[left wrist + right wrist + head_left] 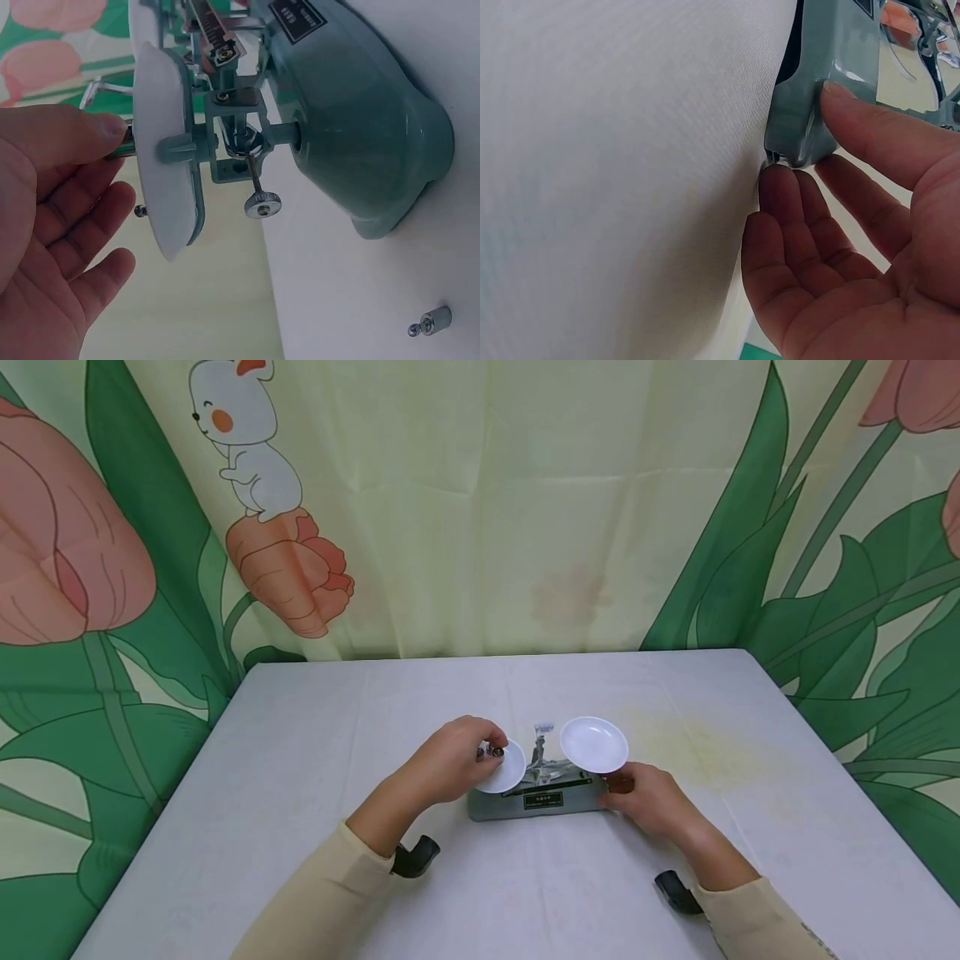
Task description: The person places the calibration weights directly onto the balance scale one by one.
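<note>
A two-pan balance scale (491,807) with a grey-green base stands on the table, its right pan (594,743) higher than its left pan (512,770). Over the left pan is my left hand (454,762), pinching a small shiny metal weight (129,142) between thumb and forefinger; the fingers partly hide it. Another metal weight (140,211) shows its knob past the pan's edge. My right hand (651,797) grips the right end of the base, with the thumb (841,91) on its side and fingertips by its lower edge.
One knobbed metal weight (436,320) lies on the table beside the base. The table (300,810) has a white cloth. Behind it hangs a printed curtain (480,510). A black wrist device (417,857) sits by the left cuff, another (677,892) by the right.
</note>
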Action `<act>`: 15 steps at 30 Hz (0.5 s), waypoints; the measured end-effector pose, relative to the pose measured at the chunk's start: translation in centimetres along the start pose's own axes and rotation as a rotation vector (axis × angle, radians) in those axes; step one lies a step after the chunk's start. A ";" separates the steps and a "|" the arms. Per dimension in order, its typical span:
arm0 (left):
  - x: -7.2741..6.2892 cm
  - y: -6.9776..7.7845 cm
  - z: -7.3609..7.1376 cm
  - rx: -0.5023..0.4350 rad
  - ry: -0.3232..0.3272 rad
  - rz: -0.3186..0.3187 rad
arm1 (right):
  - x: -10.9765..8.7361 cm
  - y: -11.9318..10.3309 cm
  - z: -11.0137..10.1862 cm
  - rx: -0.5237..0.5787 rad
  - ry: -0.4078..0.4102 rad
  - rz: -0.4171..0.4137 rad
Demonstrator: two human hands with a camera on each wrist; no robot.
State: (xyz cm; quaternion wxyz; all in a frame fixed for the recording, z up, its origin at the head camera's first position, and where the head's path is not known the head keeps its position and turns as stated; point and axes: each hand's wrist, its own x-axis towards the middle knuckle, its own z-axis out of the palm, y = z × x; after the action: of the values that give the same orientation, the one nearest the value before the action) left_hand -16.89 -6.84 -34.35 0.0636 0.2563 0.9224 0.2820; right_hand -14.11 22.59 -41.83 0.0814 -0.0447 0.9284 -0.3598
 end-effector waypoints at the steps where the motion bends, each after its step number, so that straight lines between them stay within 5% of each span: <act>1: 0.1 0.0 0.1 0.006 0.000 0.005 | 0.0 0.0 0.0 0.000 -0.001 0.000; 15: 0.9 -0.4 0.9 0.051 -0.008 0.044 | 0.0 0.1 0.0 -0.004 0.004 -0.013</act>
State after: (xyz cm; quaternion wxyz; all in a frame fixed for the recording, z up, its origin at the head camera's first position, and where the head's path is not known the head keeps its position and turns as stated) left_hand -17.63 -6.21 -35.27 0.0544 0.2790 0.9232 0.2585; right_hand -14.07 22.62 -41.89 0.0772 -0.0500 0.9290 -0.3584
